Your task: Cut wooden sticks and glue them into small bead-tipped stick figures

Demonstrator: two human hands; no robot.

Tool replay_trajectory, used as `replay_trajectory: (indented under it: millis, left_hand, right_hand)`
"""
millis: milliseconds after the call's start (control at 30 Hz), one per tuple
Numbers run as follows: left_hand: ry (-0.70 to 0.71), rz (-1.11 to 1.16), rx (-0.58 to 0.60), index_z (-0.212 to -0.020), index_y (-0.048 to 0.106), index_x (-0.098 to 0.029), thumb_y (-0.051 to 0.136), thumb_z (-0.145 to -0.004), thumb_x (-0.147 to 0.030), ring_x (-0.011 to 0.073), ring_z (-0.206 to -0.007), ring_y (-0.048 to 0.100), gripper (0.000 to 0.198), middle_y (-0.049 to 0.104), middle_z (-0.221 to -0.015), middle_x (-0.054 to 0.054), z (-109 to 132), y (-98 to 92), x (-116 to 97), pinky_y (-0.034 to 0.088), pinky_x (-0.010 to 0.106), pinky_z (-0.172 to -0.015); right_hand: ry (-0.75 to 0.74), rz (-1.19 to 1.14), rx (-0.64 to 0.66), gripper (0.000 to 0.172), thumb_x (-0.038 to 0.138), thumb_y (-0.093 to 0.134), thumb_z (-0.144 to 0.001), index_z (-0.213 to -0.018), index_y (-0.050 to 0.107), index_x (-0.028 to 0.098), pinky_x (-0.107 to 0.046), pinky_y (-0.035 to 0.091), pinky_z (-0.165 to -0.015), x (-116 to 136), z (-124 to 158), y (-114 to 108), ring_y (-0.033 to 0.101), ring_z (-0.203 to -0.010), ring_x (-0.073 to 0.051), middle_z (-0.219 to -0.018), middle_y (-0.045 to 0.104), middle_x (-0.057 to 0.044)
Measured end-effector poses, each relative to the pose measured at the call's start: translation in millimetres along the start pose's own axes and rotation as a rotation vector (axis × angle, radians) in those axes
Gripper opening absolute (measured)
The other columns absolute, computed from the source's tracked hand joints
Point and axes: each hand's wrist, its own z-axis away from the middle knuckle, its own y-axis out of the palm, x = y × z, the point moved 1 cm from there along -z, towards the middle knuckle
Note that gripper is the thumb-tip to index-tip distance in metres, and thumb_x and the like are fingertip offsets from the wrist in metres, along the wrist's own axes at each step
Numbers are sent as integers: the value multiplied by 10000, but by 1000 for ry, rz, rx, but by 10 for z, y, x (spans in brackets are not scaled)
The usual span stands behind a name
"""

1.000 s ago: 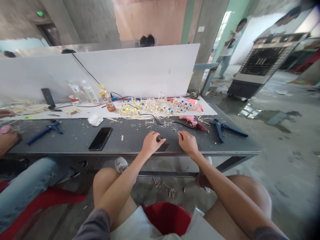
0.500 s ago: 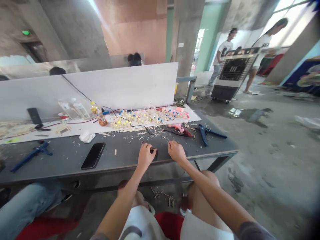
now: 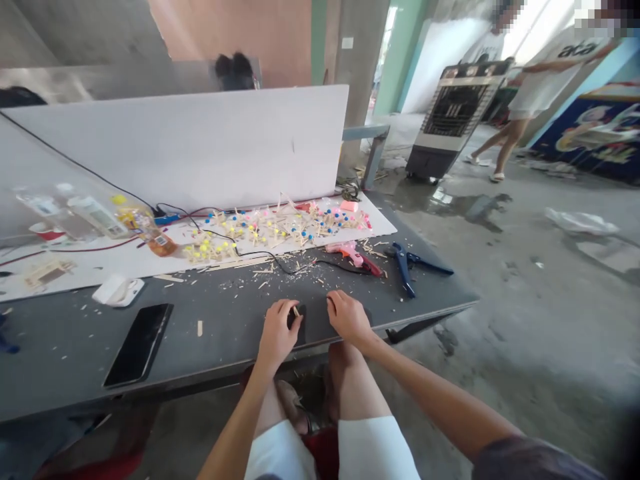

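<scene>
My left hand (image 3: 279, 335) rests at the table's front edge, thumb and fingers pinching a small wooden stick piece (image 3: 297, 311). Just to its right, my right hand (image 3: 349, 316) lies on the tabletop with fingers curled in; whatever they hold, if anything, is hidden. Beyond both hands are wood scraps and a pink glue gun (image 3: 354, 255) with a dark cord. Blue-handled cutters (image 3: 406, 268) lie right of the glue gun. Farther back, many little sticks joined with yellow, blue and pink balls (image 3: 270, 230) cover a white board.
A black phone (image 3: 139, 343) and a white case (image 3: 118, 291) lie on the left of the grey table (image 3: 230, 333). Bottles (image 3: 160, 241) stand behind them. A white panel (image 3: 200, 150) closes off the back. Two people are near an air cooler (image 3: 453, 120) at the right.
The view has tilted down and come closer to the table. My hands stay near the front edge, and the wooden piece now shows in my left. At the right, a person has stepped along.
</scene>
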Motion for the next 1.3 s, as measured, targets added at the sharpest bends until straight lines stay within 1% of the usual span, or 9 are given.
replay_trajectory:
  millis: [167, 367, 533, 767, 900, 1000, 1133, 1200, 1300]
  left_hand:
    - [-7, -64, 38, -1092, 626, -232, 544, -896, -197, 259, -1037, 588, 215, 618, -1104, 94, -25, -11, -51, 473, 436, -939]
    - [-60, -31, 80, -1146, 624, -236, 558, -882, -206, 280, -1065, 579, 274, 602, -1131, 111, -62, -80, -90, 480, 456, -931]
    - [-116, 54, 63, -1161, 625, -239, 546, -894, -179, 261, -1071, 596, 285, 629, -1141, 103, -43, -129, -39, 497, 434, -945]
    - [-71, 92, 64, -1148, 650, -249, 508, -914, -124, 234, -1110, 605, 301, 656, -1191, 90, -38, -145, -44, 505, 427, -984]
    - [-71, 105, 11, -1113, 680, -232, 520, -932, -129, 218, -1106, 615, 263, 670, -1191, 92, -34, -121, -48, 521, 411, -978]
    - [0, 101, -15, -1031, 721, -229, 530, -938, -125, 214, -1051, 635, 236, 705, -1163, 85, -24, -92, -39, 547, 405, -919]
    - [80, 47, -30, -1052, 729, -232, 535, -934, -119, 221, -1055, 638, 254, 693, -1219, 91, 16, -60, -38, 554, 424, -913]
    - [68, 42, -57, -1061, 725, -232, 522, -942, -136, 220, -1073, 643, 255, 682, -1236, 94, 45, -55, -54, 550, 420, -931]
    - [-22, 80, -164, -1020, 720, -215, 508, -956, -187, 209, -1050, 662, 223, 691, -1178, 100, 78, -88, -90, 548, 374, -922]
  right_hand:
    - [-2, -25, 12, 201, 207, 415, -985, -1011, 611, 178, -270, 420, -695, -12, -39, 41, 620, -768, -179, -884, 661, -62]
    - [21, -26, 43, 215, 224, 394, -1004, -1013, 605, 182, -279, 434, -693, -14, -73, 65, 626, -747, -184, -856, 660, -62]
    - [32, -42, 58, 201, 218, 409, -997, -1010, 607, 181, -280, 438, -691, 25, -87, 21, 640, -758, -191, -853, 670, -63]
    - [17, -70, 21, 213, 229, 400, -1003, -1004, 608, 185, -292, 451, -693, 13, -66, 45, 649, -769, -198, -859, 674, -64]
    - [-3, -99, -1, 231, 231, 392, -1007, -968, 616, 189, -281, 438, -681, -1, -52, 31, 641, -752, -186, -834, 669, -61]
    - [-15, -102, -20, 237, 227, 400, -1002, -957, 629, 182, -272, 422, -671, -16, -44, 22, 631, -740, -178, -821, 668, -57]
    - [-20, -115, -35, 235, 230, 417, -996, -966, 641, 168, -264, 401, -655, -38, -32, 26, 623, -722, -169, -822, 667, -53]
    - [-24, -130, -32, 241, 231, 414, -995, -959, 644, 169, -261, 395, -654, -46, -26, 23, 619, -717, -168, -817, 664, -53]
    - [-35, -155, -36, 256, 232, 408, -991, -924, 648, 176, -258, 386, -648, -48, -21, 7, 608, -701, -166, -793, 655, -50]
